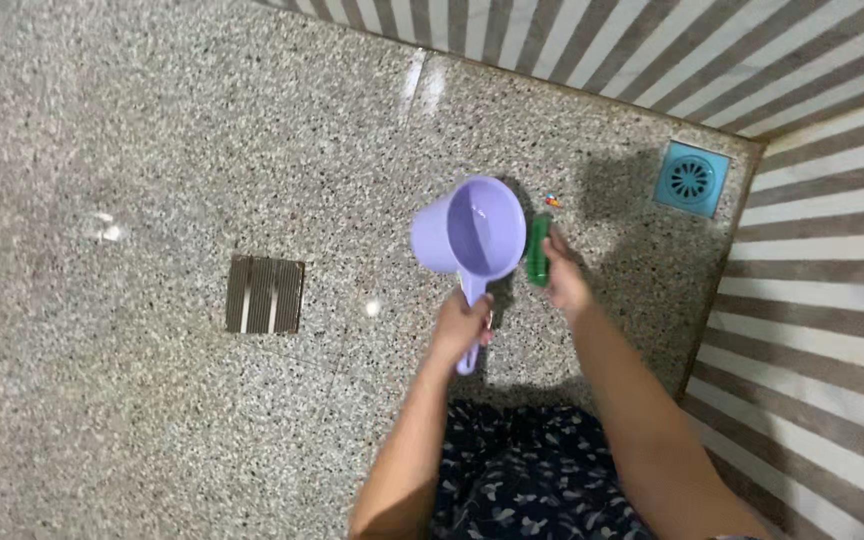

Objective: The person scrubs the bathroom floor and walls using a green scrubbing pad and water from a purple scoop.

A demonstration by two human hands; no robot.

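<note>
My left hand point(462, 325) grips the handle of a lilac plastic dipper point(469, 228), held out in front of me with its open mouth facing up at the camera. My right hand point(563, 277) holds a small green bottle-like object point(538, 249) just to the right of the dipper's rim. Both are held above a speckled granite floor point(152, 180). Whether the dipper holds water is unclear.
A striped metal floor grate point(265, 294) lies to the left. A blue square drain cover point(693, 178) sits in the far right corner. Brown-and-white striped tiled walls point(822, 300) run along the right and far sides. My dark patterned garment point(532, 470) shows below.
</note>
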